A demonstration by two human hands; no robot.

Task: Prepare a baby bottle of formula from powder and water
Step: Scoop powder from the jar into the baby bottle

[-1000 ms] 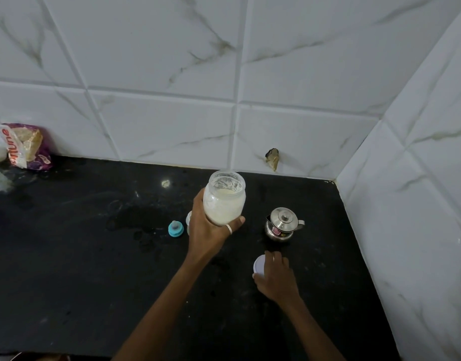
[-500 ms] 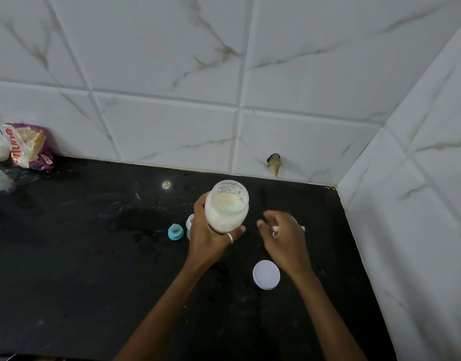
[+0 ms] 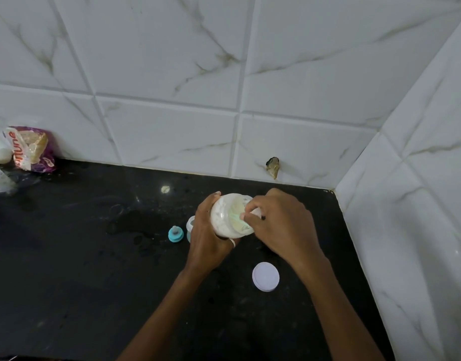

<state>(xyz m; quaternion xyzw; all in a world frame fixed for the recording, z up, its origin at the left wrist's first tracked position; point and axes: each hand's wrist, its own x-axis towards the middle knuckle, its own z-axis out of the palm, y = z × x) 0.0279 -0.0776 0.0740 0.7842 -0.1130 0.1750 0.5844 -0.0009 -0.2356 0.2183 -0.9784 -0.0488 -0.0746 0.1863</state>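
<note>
**Operator:** Moved, item one: right hand [image 3: 281,227], gone from the spot right of the jar [image 3: 230,217] to the jar's mouth. It now hides the steel pot I logged there half a second back. Item two: jar, tipped further over, mouth turned toward the right hand. Lid [image 3: 265,276]: same place as before.

**Desk:** State of the hands?

**Operator:** Left hand [image 3: 211,235]: wrapped round the jar's side, holding it up and tilted at frame centre, with a ring [image 3: 232,243] on one finger. Right hand: fingers bunched at the jar's mouth, a small white piece showing beside the tips. I cannot tell whether they pinch it, or what it is.

**Desk:** Remaining stock?

**Operator:** Jar: clear, lidless, white powder inside. Lid: round, pale, flat on the black counter [image 3: 67,282], lower right of the jar, apart from both hands. Teal cap [image 3: 176,233]: on the counter, just left of the left hand. Bottle [image 3: 190,225]: between the cap and the left hand, mostly hidden behind that hand. Packet [image 3: 31,148]: upper left of frame, against the tiled wall [image 3: 172,61]. Wet patch [image 3: 135,225]: on the counter, left of the cap.
</note>
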